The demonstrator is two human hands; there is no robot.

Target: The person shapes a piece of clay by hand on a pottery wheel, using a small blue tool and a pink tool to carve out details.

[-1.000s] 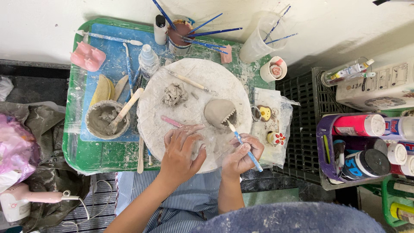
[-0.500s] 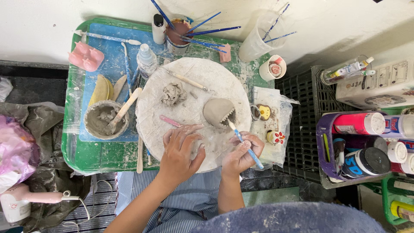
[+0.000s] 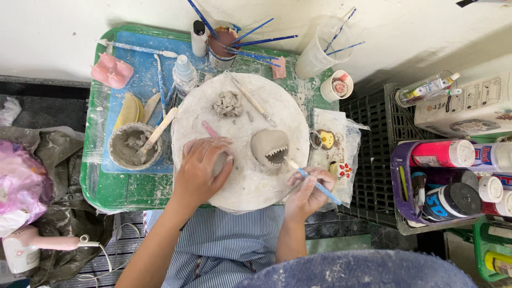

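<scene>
My left hand point(image 3: 200, 172) lies on the round white board point(image 3: 240, 184), its fingers cupped over a small grey clay lump point(image 3: 220, 162). A pink stick point(image 3: 208, 128) runs under its fingertips. My right hand point(image 3: 309, 188) pinches a blue-handled tool point(image 3: 320, 186) near the board's right edge. The tool's tip touches a grey clay piece with a toothed mouth point(image 3: 269, 146). A crumpled scrap of clay point(image 3: 228, 103) and a wooden modelling tool point(image 3: 250, 99) lie farther back on the board.
The board sits on a green tray point(image 3: 101, 186) with a bowl of wet clay point(image 3: 133, 146), a spray bottle point(image 3: 184, 74) and a cup of brushes point(image 3: 224, 45). Small painted pieces point(image 3: 333, 154) lie on plastic at the right. Paint bottles point(image 3: 442, 154) fill a crate; a hairdryer point(image 3: 32, 245) rests on the floor at left.
My left hand has moved away from my right hand, up and to the left on the board. The toothed clay piece now shows its mouth toward me.
</scene>
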